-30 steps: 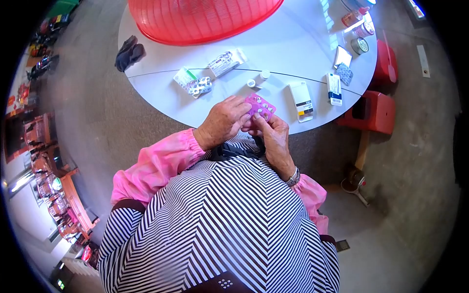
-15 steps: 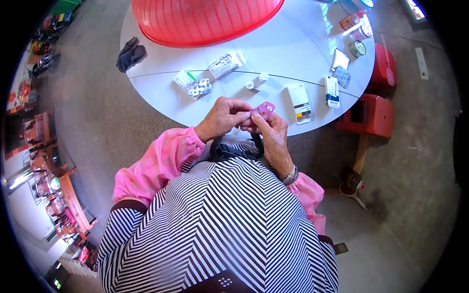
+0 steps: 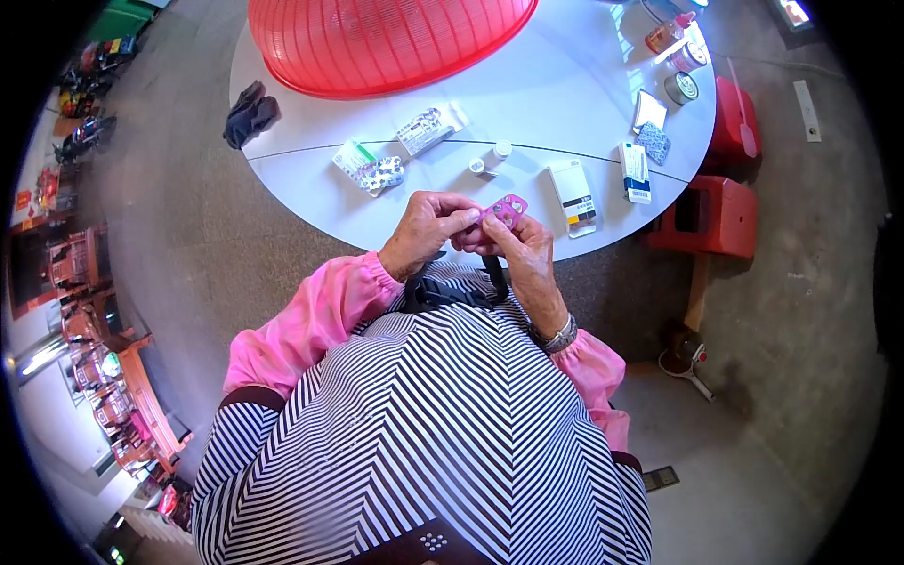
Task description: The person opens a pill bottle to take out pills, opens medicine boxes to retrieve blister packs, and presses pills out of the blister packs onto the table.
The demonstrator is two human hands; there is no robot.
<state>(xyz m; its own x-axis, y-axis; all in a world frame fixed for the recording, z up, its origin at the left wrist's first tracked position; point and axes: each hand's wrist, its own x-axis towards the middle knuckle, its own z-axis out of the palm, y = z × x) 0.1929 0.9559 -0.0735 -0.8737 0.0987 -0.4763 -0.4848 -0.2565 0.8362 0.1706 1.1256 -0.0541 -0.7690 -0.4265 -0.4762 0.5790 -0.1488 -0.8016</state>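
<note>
Both my hands pinch a pink blister pack of pills (image 3: 509, 208) just above the near edge of the table. My left hand (image 3: 423, 232) holds its left end between thumb and fingers. With thumb on top, my right hand (image 3: 527, 259) grips it from the near side, the other fingers partly hidden beneath. Beyond my hands are two small white bottles, one standing (image 3: 477, 167) and one farther back (image 3: 502, 150). To the right lies a white medicine box (image 3: 573, 193) with a yellow and black end. On the left, a silver blister pack (image 3: 384, 173) rests against a green-and-white box (image 3: 354, 158).
A large red mesh food cover (image 3: 395, 42) stands at the back of the round white table (image 3: 311, 202). Another medicine box (image 3: 429, 130), a dark cloth (image 3: 250, 114), a blue-and-white box (image 3: 635, 173) and a tin (image 3: 681, 88) are there too. Red stools (image 3: 706, 217) stand at right.
The pink blister pack has turned slightly in my fingers, and more of its pill pockets show. Both hands keep their grip. The view has shifted a little.
</note>
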